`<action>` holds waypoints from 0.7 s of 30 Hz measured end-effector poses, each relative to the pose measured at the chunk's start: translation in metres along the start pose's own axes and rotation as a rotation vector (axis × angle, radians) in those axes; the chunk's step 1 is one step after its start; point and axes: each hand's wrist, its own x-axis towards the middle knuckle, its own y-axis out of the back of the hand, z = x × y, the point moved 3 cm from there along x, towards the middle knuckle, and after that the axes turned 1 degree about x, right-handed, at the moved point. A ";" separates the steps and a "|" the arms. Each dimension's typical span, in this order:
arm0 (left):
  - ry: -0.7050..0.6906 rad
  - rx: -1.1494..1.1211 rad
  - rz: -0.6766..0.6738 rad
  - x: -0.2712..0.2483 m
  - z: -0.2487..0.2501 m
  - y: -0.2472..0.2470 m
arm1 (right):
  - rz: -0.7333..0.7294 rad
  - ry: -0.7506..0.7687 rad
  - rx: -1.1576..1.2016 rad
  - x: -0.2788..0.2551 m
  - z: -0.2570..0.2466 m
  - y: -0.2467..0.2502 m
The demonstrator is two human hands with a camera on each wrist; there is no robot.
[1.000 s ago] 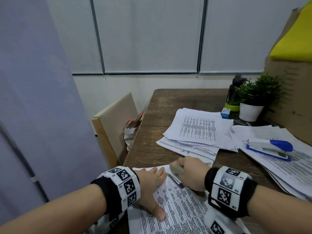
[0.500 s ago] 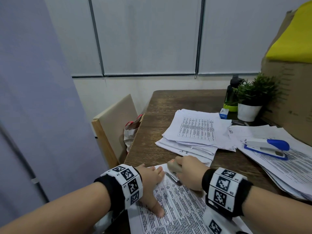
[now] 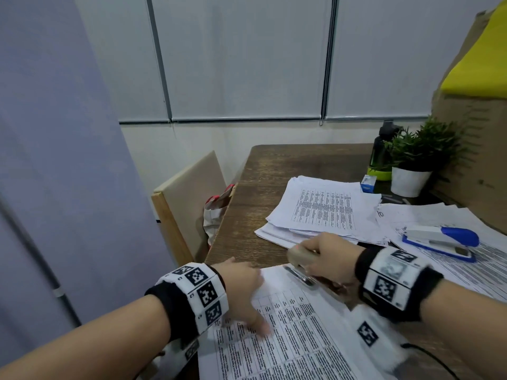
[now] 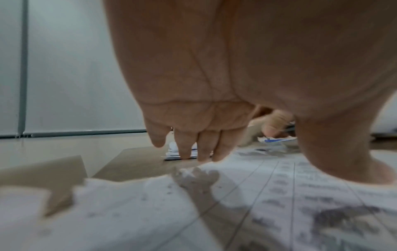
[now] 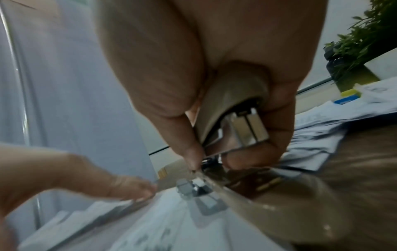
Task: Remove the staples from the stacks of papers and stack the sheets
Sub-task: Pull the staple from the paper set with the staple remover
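Observation:
A printed stack of papers (image 3: 288, 338) lies at the near edge of the table (image 3: 260, 187). My left hand (image 3: 244, 292) presses flat on its upper left part, fingers straight and thumb spread toward me. My right hand (image 3: 326, 259) grips a beige staple remover (image 3: 299, 259) with metal jaws. In the right wrist view the staple remover (image 5: 232, 118) has its jaw tips at the stack's top corner, close to the left hand (image 5: 96, 178). Whether a staple sits in the jaws is too blurred to tell. The left wrist view shows the left hand (image 4: 204, 135) over the stack of papers (image 4: 236, 212).
A loose pile of sheets (image 3: 321, 212) lies mid-table. A blue and white stapler (image 3: 441, 239) rests on another pile (image 3: 480, 275) at the right. A potted plant (image 3: 414, 165), dark bottle (image 3: 381, 149), small blue box (image 3: 367, 183) and cardboard box (image 3: 472, 146) stand behind. A chair (image 3: 189, 198) stands left.
The right hand with the staple remover has drawn a little to the right and back, widening the gap to the left hand. The left hand stays flat on the stack.

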 end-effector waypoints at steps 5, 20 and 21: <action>-0.073 -0.084 -0.022 0.010 0.020 0.006 | -0.055 0.004 -0.064 -0.014 0.014 -0.011; -0.115 -0.111 -0.053 0.013 0.023 0.000 | 0.005 -0.028 -0.177 0.016 -0.023 -0.021; -0.125 -0.111 -0.050 0.013 0.022 0.000 | 0.011 -0.032 -0.171 0.018 -0.025 -0.020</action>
